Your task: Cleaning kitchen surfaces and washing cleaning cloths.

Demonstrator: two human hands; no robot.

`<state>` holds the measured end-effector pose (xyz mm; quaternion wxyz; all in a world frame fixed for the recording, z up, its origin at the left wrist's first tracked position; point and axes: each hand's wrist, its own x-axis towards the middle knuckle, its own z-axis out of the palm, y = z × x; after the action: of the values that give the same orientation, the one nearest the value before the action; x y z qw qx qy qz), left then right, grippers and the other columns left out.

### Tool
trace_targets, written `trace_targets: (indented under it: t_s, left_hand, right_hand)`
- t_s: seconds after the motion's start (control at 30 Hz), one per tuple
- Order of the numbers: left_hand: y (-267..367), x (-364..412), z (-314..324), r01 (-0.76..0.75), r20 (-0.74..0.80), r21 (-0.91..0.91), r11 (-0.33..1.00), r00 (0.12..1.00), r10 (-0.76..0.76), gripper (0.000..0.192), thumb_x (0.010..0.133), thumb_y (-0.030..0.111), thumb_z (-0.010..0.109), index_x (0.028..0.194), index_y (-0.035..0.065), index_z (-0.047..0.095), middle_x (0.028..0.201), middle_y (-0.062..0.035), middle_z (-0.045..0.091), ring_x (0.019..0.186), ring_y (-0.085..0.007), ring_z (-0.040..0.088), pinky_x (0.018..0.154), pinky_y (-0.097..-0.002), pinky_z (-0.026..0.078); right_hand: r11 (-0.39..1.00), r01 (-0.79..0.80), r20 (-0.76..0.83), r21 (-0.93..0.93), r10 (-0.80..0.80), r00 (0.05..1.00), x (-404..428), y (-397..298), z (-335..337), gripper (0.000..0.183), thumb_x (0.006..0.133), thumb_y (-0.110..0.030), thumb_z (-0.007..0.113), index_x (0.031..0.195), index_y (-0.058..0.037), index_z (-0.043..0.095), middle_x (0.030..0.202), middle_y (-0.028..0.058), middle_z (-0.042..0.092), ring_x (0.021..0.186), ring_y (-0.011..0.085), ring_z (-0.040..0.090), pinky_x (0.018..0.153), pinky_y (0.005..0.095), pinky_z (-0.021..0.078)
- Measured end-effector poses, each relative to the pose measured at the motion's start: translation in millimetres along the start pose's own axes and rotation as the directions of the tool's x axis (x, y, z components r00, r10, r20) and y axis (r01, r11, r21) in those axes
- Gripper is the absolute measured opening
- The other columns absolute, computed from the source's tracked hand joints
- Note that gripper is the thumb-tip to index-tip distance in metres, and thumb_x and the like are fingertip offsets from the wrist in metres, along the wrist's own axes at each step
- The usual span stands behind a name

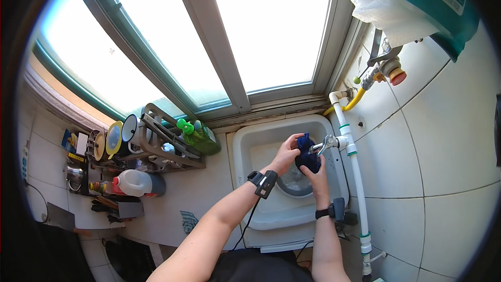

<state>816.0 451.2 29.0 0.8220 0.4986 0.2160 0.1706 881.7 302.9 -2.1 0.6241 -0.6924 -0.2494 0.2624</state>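
Observation:
A dark blue cloth item (307,160) is held under the metal faucet (323,145), over the white sink (258,219). On its left side, my left hand (286,153) grips the fabric between thumb and fingers. My right hand (318,178) holds the lower right part, its fingers partly hidden behind the cloth. Beneath both hands, a round basin (291,192) with cloudy, foamy water stands in the sink. Whether water runs from the faucet is hard to make out. Each wrist wears a strapped black device with a cable near it.
White pipe (358,188) runs along the tiled wall at right. A green pump bottle (201,137) stands beside the dish rack (172,156), left of the sink. A large plastic jug (135,183) and a patterned cloth (189,221) occupy the counter. Above right hangs a tissue pack (422,4).

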Motion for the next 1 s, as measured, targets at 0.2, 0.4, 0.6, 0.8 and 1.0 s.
trace_targets:
  t_s: [0.2, 0.4, 0.6, 0.8, 1.0]
  left_hand:
    - [5.0, -8.7, -13.0, 0.027, 0.079, -0.023, 0.999, 0.997, -0.025, 0.066, 0.067, -0.014, 0.038, 0.129, 0.0036, 0.049, 0.123, -0.0115, 0.057, 0.118, -0.0202, 0.051, 0.100, -0.0296, 0.039]
    - [-18.4, -15.0, 1.0, 0.180, -0.211, 0.020, 0.983, 0.962, -0.172, 0.040, 0.090, 0.016, 0.046, 0.130, 0.0121, 0.049, 0.125, -0.0076, 0.056, 0.118, -0.0211, 0.051, 0.099, -0.0385, 0.041]
    - [-29.9, -18.0, 1.1, 0.412, 0.080, -0.462, 0.785, 0.901, -0.426, 0.050, 0.094, 0.057, 0.045, 0.118, 0.0139, 0.054, 0.102, -0.0039, 0.062, 0.096, -0.0179, 0.059, 0.085, -0.0347, 0.048]
    - [-47.5, -15.7, 10.7, 0.309, 0.025, -0.597, 0.740, 0.929, -0.368, 0.027, 0.097, 0.036, 0.052, 0.096, 0.0097, 0.060, 0.087, -0.0020, 0.061, 0.080, -0.0129, 0.058, 0.072, -0.0285, 0.050]
    - [-69.9, -22.9, 26.9, 0.275, -0.192, -0.435, 0.857, 0.902, -0.387, 0.028, 0.099, 0.028, 0.049, 0.112, 0.0058, 0.060, 0.099, -0.0040, 0.064, 0.090, -0.0127, 0.059, 0.084, -0.0299, 0.047]
  right_hand:
    - [0.932, -0.299, 0.094, 0.207, 0.285, 0.954, 7.3, 7.7, -8.1, 0.046, 0.083, -0.018, 0.072, 0.121, -0.0005, 0.052, 0.107, 0.0075, 0.061, 0.099, 0.0159, 0.058, 0.088, 0.0289, 0.0452]
    - [0.976, -0.092, -0.195, 0.198, 0.131, 0.972, 15.4, 14.4, 10.8, 0.036, 0.088, -0.019, 0.066, 0.113, 0.0034, 0.053, 0.105, 0.0117, 0.061, 0.097, 0.0207, 0.057, 0.085, 0.0321, 0.0443]
    - [0.937, 0.103, -0.180, -0.334, -0.171, 0.969, -5.6, -29.6, 51.6, 0.030, 0.090, -0.029, 0.061, 0.102, -0.0021, 0.057, 0.094, 0.0217, 0.064, 0.090, 0.0389, 0.061, 0.078, 0.0442, 0.0471]
    - [0.890, 0.065, -0.293, -0.451, -0.216, 0.931, 4.1, -29.6, 62.5, 0.027, 0.087, -0.026, 0.062, 0.085, 0.0013, 0.063, 0.080, 0.0213, 0.065, 0.072, 0.0372, 0.062, 0.065, 0.0431, 0.0471]
    - [0.948, -0.151, -0.486, -0.280, -0.005, 0.874, 43.5, 28.3, 24.9, 0.030, 0.089, -0.022, 0.054, 0.082, 0.0047, 0.064, 0.069, 0.0217, 0.063, 0.061, 0.0317, 0.060, 0.061, 0.0390, 0.0459]
